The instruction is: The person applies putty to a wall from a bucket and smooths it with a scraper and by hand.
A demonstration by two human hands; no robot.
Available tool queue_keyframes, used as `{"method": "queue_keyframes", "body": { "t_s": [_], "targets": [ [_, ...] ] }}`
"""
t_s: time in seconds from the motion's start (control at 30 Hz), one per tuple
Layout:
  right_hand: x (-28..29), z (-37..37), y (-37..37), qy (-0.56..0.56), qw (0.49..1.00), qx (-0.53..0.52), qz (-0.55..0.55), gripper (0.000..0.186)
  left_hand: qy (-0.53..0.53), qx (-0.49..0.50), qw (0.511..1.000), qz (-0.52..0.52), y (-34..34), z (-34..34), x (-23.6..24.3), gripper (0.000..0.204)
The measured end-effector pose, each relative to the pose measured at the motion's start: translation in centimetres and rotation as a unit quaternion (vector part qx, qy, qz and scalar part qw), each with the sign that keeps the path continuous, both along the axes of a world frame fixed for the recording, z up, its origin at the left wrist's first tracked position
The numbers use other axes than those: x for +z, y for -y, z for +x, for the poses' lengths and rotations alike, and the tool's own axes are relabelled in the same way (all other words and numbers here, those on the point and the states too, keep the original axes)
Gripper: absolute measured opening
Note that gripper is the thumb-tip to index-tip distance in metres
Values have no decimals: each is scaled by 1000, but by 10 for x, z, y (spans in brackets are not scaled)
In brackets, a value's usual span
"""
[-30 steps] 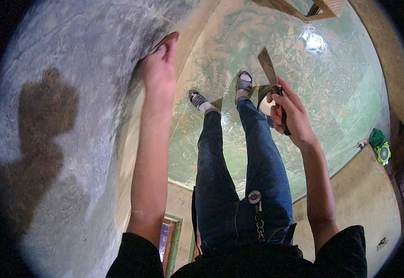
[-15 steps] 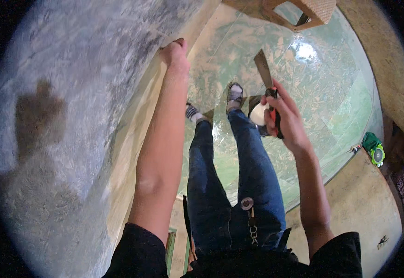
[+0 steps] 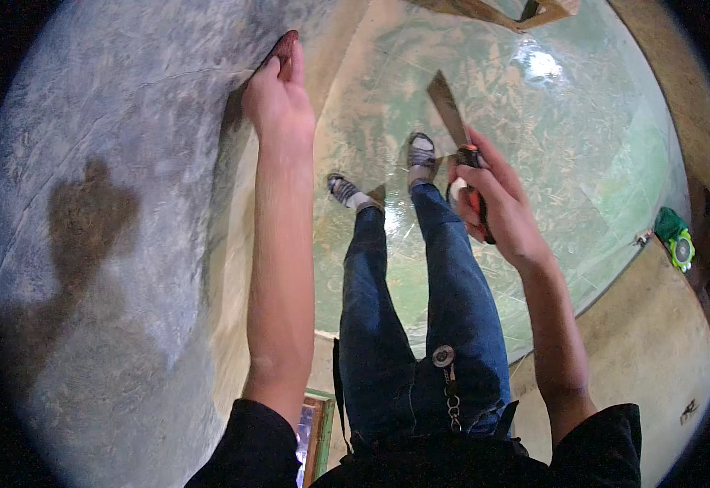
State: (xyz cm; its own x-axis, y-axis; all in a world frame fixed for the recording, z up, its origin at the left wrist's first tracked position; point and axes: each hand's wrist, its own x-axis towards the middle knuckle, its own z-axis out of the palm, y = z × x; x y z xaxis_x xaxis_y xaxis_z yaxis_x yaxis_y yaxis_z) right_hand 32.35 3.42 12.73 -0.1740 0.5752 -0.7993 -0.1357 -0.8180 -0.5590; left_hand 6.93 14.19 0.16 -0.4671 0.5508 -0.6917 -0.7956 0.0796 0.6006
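My left hand (image 3: 280,102) is raised against the grey, mottled wall (image 3: 151,122), with its fingers stretched out along the surface. A dark reddish edge shows beside those fingers; whether it is shaded skin or something thin, I cannot tell. My right hand (image 3: 497,199) is wrapped round the black and red handle of a putty knife (image 3: 450,107), its metal blade pointing up and to the left, away from the wall. Behind the right fingers a white rounded thing (image 3: 456,192) shows in part; the hand hides most of it.
Below is a smeared green floor (image 3: 534,154), where my feet stand in striped slippers (image 3: 342,189). A pale ledge (image 3: 233,268) runs along the wall's foot. At the top is a brown box-like piece (image 3: 501,15). A green round device (image 3: 681,250) lies far right.
My left hand has moved up and left along the wall, and its fingers have straightened from a curled shape. The putty knife in my right hand has tilted slightly further left.
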Motion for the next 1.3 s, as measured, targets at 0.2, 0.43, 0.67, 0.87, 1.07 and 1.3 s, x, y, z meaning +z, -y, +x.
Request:
{"method": "queue_keyframes", "body": {
  "t_s": [0.2, 0.43, 0.67, 0.87, 1.07, 1.3],
  "targets": [
    [-1, -19, -5, 6, 998, 58, 15, 58, -179, -71, 971, -144, 15, -32, -47, 33],
    [34, -20, 6, 3, 999, 44, -31, 58, 15, -32, 996, 79, 54, -17, 42, 35],
    [69, -155, 32, -262, 957, 44, -119, 58, -198, -80, 974, -71, 138, -62, -56, 36],
    [3, -268, 62, -133, 988, 8, -71, 58, -227, -270, 922, -161, 272, -35, -2, 49],
    [-78, -252, 26, -176, 966, -92, -165, 60, -203, -408, 881, -126, 305, -68, 43, 55],
    [-20, -277, 56, -146, 986, 20, -79, 61, -182, -327, 923, -92, 399, -110, 1, 53]
  ]
}}
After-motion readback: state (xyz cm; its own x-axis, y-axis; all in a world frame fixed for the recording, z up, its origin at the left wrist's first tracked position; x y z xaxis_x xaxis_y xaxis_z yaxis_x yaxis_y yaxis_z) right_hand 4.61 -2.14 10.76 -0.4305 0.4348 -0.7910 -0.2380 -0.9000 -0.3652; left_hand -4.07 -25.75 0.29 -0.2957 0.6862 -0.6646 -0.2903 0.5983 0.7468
